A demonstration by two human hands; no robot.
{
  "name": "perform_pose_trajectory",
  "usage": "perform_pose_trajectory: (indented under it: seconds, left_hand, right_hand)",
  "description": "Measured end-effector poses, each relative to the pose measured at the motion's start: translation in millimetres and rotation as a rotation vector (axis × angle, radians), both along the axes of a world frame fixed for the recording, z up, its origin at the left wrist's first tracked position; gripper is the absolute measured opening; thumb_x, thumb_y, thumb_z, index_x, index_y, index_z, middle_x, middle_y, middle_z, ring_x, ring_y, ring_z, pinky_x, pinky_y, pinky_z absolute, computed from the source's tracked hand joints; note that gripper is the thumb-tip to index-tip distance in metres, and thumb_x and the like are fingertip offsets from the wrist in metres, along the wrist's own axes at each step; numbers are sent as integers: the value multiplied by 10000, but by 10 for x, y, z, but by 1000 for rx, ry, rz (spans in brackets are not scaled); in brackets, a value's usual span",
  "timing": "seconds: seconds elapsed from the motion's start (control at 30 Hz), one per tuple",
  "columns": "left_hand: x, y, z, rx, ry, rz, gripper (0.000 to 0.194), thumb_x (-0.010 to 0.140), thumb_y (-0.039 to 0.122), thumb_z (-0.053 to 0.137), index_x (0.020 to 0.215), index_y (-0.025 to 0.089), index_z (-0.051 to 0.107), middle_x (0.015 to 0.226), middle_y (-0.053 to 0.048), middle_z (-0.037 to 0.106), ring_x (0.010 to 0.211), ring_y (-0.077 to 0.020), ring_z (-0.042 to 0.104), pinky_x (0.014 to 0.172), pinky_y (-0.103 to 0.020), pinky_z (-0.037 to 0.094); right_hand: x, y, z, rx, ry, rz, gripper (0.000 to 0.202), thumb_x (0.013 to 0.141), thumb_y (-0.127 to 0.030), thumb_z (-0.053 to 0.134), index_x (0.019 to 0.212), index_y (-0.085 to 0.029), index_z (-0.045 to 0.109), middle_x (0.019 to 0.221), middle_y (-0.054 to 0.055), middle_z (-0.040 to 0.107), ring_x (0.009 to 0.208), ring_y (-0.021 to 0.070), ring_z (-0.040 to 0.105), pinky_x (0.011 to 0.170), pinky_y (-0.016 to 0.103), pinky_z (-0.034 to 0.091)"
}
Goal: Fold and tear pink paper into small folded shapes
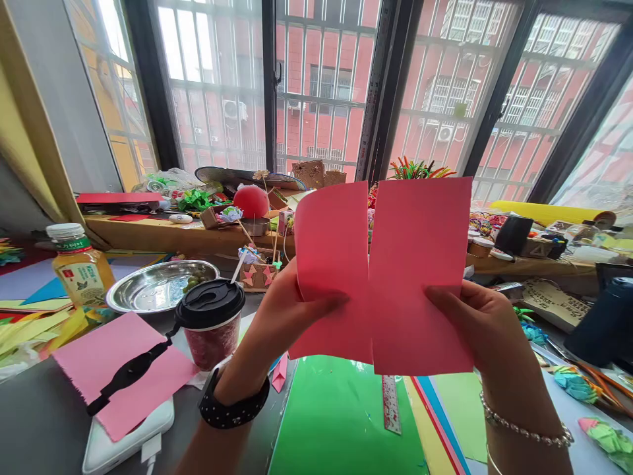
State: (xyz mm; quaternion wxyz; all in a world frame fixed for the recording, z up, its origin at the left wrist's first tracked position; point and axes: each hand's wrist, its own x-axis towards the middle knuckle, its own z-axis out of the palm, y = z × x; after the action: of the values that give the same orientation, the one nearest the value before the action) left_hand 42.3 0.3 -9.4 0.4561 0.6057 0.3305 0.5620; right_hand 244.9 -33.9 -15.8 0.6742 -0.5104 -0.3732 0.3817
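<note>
Two pink paper sheets [422, 237] are held up side by side in front of me, with a narrow gap between their inner edges. My left hand [291, 307] grips the left sheet [332, 231], thumb on the front and the other fingers hidden behind. That sheet bows slightly at its outer edge. The right sheet hangs flatter in my right hand [475, 316], thumb across its front. Below them lies a green board [341, 415], with a metal ruler [391, 406] on it partly covered by the right sheet.
Left of my arm stand a lidded cup [211, 336], a metal plate [143, 287] and a juice bottle [82, 267]. A pink sheet [123, 369] rests over a white power bank [123, 442]. Coloured papers [457, 409] and paper flowers [576, 382] lie on the right; craft items crowd the windowsill [133, 231].
</note>
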Motion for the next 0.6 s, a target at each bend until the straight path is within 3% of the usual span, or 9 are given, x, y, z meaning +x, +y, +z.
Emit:
perform_pose_trajectory:
  seconds: [0.6]
  left_hand:
    - [82, -52, 3, 7, -176, 9, 237, 556, 107, 717, 768, 172, 634, 702, 7, 683, 670, -161, 629, 559, -206, 513]
  right_hand:
    - [-51, 41, -13, 15, 143, 34, 110, 535, -245, 753, 623, -206, 701, 589, 8, 701, 425, 144, 616, 378, 184, 501]
